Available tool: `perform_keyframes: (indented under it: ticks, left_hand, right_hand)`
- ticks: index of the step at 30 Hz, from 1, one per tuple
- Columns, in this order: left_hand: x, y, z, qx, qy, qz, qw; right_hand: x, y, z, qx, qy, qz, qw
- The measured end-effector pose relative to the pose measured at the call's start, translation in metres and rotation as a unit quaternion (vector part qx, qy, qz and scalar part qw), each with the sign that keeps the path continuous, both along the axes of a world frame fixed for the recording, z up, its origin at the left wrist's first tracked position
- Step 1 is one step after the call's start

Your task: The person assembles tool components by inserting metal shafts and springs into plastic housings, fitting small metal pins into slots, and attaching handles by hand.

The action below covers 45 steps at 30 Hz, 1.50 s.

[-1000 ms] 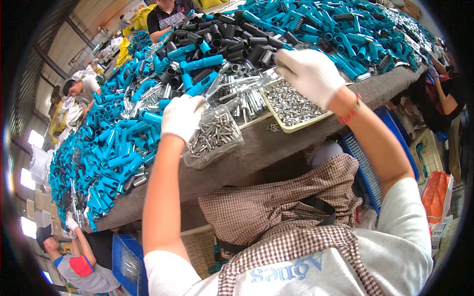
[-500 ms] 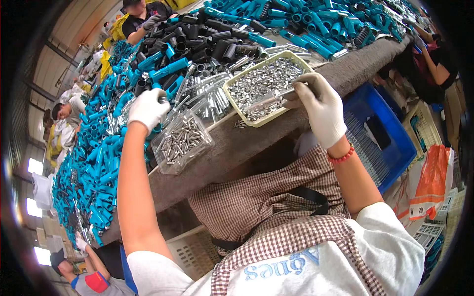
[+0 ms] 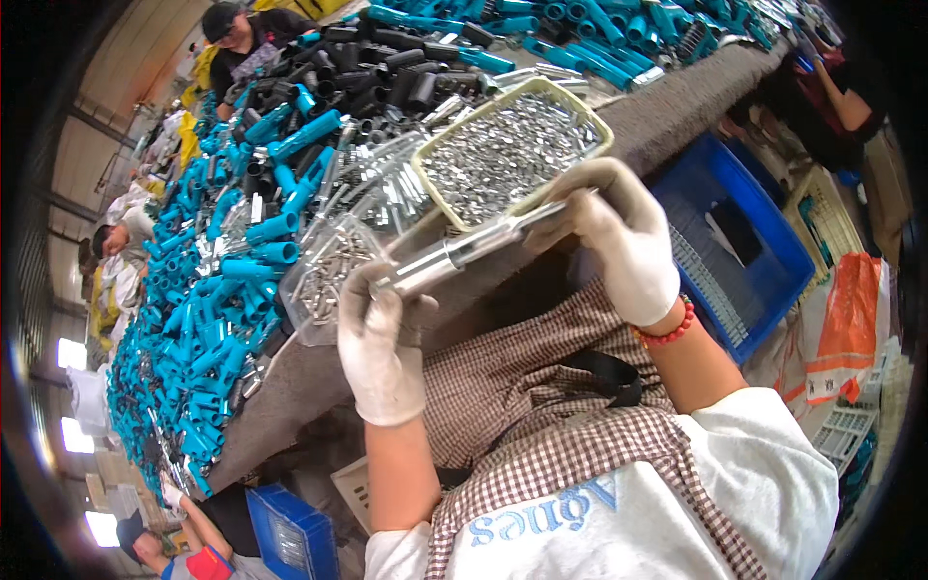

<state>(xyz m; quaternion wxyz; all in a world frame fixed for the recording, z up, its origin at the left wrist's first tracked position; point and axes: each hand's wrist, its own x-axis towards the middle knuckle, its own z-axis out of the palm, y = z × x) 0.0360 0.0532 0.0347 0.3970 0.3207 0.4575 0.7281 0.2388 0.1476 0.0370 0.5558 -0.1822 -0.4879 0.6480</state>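
Both my gloved hands hold one long shiny metal rod (image 3: 474,249) in front of the table edge. My left hand (image 3: 382,338) grips its lower left end. My right hand (image 3: 619,242) pinches its upper right end. Just behind the rod sits a beige tray (image 3: 454,208) filled with small silver metal parts. A clear plastic tub (image 3: 324,271) of silver pieces stands to the left of the tray, close to my left hand.
The long grey table (image 3: 677,106) carries heaps of teal tubes (image 3: 232,290) and black tubes (image 3: 377,72). A blue crate (image 3: 735,242) stands on the floor at my right, an orange bag (image 3: 851,319) beyond it. Other people work around the table at the far side and left.
Both hands came off the table and drew back toward me. They now hold a metal rod between them, which was in neither hand before.
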Motion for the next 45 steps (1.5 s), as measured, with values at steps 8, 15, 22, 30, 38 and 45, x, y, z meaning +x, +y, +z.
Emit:
perform_keyframes:
  ticks: [8,15,22,30,38,45]
  left_hand:
    - [0.007,-0.048,-0.103,-0.218,0.273,-0.248,0.903]
    - [0.034,-0.059,-0.155,-0.15,0.533,-0.224,0.802]
    - [0.037,-0.065,-0.132,-0.198,0.003,-0.166,0.966]
    - [0.002,-0.068,-0.146,-0.226,-0.308,-0.099,0.919]
    - [0.006,-0.073,-0.146,-0.387,-0.051,-0.069,0.918]
    - [-0.006,-0.082,-0.147,-0.383,-0.13,-0.176,0.897]
  right_hand:
    - [0.021,-0.033,-0.044,0.319,-0.442,0.089,0.834]
    - [0.037,-0.045,-0.099,0.298,-0.489,0.076,0.817]
    - [0.185,0.056,-0.177,0.045,-0.642,-0.316,0.697]
    - [0.261,0.061,-0.273,0.136,-0.794,-0.167,0.568]
    - [0.263,0.066,-0.276,0.185,-0.807,-0.129,0.546]
    - [0.227,0.057,-0.207,0.009,-0.55,-0.39,0.738]
